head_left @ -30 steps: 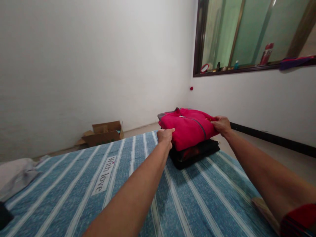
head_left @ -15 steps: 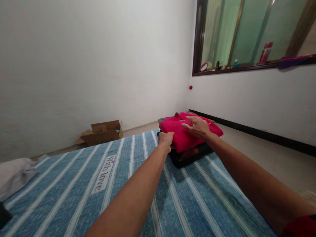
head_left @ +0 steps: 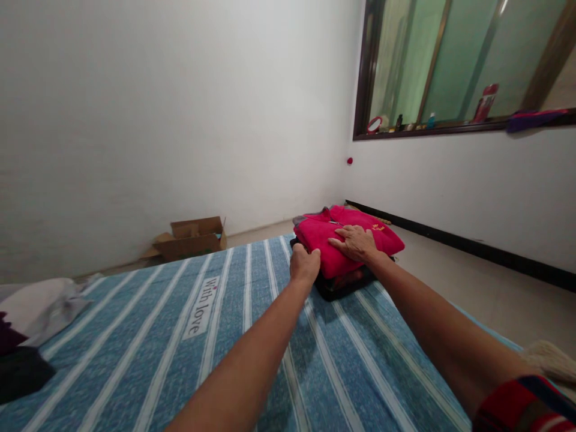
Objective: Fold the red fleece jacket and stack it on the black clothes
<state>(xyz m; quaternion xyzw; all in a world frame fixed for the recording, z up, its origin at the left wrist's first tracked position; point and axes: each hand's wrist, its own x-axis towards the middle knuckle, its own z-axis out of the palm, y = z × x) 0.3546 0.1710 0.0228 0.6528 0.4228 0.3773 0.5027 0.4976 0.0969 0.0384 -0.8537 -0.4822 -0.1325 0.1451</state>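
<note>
A folded bright pink zip-neck top [head_left: 326,252] with a grey collar and small yellow lettering lies on a pile of dark folded clothes [head_left: 335,292] near the bed's far right corner. My right hand [head_left: 355,242] rests flat on top of the pink garment, fingers spread. At the pile's left edge, my left hand [head_left: 305,263] is closed, its thumb beside the pink fabric. Its fingertips are partly hidden, so what they grip does not show.
The pile stands on a bed with a blue striped sheet [head_left: 148,336]. Pale cloth [head_left: 54,303] and a dark cloth [head_left: 22,375] lie at the left. Beyond the bed is an open cardboard box [head_left: 193,243]. Small items, including a red bottle [head_left: 486,103], line the window sill.
My right hand has come down flat onto the pink top. My left hand has curled closed at the pile's left edge. The view has shifted slightly.
</note>
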